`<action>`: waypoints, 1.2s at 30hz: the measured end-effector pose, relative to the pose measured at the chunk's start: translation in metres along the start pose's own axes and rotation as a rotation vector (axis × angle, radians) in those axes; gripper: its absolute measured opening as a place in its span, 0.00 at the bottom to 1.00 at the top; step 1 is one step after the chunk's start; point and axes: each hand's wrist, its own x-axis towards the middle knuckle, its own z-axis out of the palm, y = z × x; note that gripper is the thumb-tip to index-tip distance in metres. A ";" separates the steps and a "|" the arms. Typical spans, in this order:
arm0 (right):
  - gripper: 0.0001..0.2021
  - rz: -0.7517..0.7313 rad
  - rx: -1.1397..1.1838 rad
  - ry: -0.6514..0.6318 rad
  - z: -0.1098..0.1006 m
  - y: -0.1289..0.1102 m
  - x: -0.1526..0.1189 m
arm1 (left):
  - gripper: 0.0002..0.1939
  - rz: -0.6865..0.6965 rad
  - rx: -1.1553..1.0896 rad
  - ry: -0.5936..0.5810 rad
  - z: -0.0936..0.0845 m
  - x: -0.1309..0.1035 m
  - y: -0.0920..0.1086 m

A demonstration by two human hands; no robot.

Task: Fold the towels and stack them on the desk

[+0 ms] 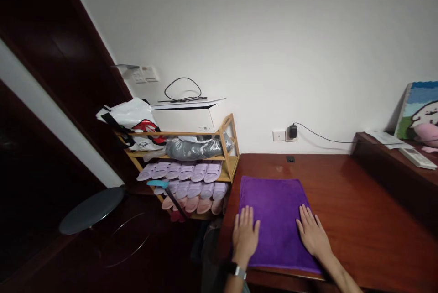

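A purple cloth [275,224] lies flat on the reddish-brown wooden desk [369,220], looking folded into a rectangle, with its near edge close to the front of the desk. My left hand [245,236] rests palm down along the cloth's left edge, fingers stretched out and pointing away from me. On the opposite side, my right hand [312,233] lies flat over the cloth's right edge with its fingers spread. Neither hand grips anything. A watch with a light metal band [238,271] is on my left wrist.
Left of the desk stands a wooden rack [232,147] with several slippers [186,172], a white box [185,119] and a bag [137,119]. A round stool [92,211] is farther left. A plugged-in charger [293,131] trails its cable toward the raised ledge [372,147] at right.
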 end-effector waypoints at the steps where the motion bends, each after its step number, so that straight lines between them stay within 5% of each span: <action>1: 0.34 0.006 -0.004 -0.013 -0.004 -0.002 -0.001 | 0.30 -0.040 0.034 0.035 0.000 -0.003 -0.024; 3: 0.33 0.036 -0.025 -0.052 -0.015 -0.011 -0.002 | 0.29 -0.074 0.046 0.109 0.003 -0.006 -0.063; 6: 0.32 0.093 -0.033 -0.085 -0.037 -0.039 -0.001 | 0.29 -0.079 -0.004 0.232 0.007 0.007 -0.093; 12: 0.35 -0.008 0.114 -0.219 -0.065 -0.111 0.024 | 0.27 -0.079 -0.022 0.282 0.005 0.056 -0.104; 16: 0.41 -0.026 0.108 -0.315 -0.059 -0.109 0.041 | 0.26 -0.029 0.041 0.289 0.013 0.058 -0.108; 19: 0.41 -0.003 0.083 -0.312 -0.052 -0.068 0.051 | 0.24 -0.010 0.071 0.272 0.016 0.053 -0.108; 24: 0.42 0.119 0.055 -0.327 -0.051 0.048 0.079 | 0.25 0.028 0.115 0.235 0.016 0.054 -0.109; 30: 0.42 0.141 0.034 -0.285 -0.050 0.191 0.139 | 0.23 0.027 0.117 0.263 0.023 0.056 -0.117; 36: 0.40 0.118 -0.034 -0.228 -0.039 0.291 0.200 | 0.23 -0.025 0.108 0.244 0.016 0.056 -0.112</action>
